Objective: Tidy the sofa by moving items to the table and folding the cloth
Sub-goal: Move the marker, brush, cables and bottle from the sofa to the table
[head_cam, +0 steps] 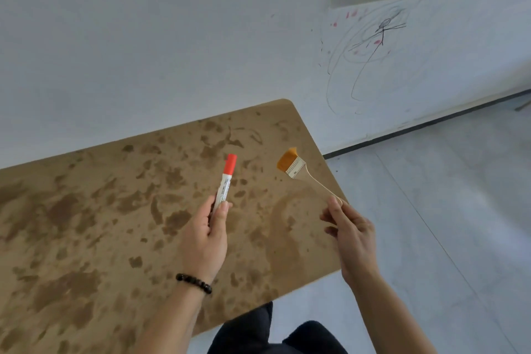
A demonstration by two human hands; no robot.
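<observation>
My left hand (205, 238) grips the lower end of a white marker with a red cap (226, 181), which points up and away over the brown stained table (100, 210). My right hand (352, 236) pinches the thin handle end of a flat paintbrush with orange bristles (290, 165); the brush head hovers near the table's right edge. A dark bead bracelet sits on my left wrist. The sofa and the cloth are out of view.
The table's rounded far corner (286, 103) stands close to a white wall (143, 37). A scribbled drawing (379, 46) marks the wall on the right. Pale grey floor (445, 210) stretches to the right. My dark trousers (273, 336) show below the table's near edge.
</observation>
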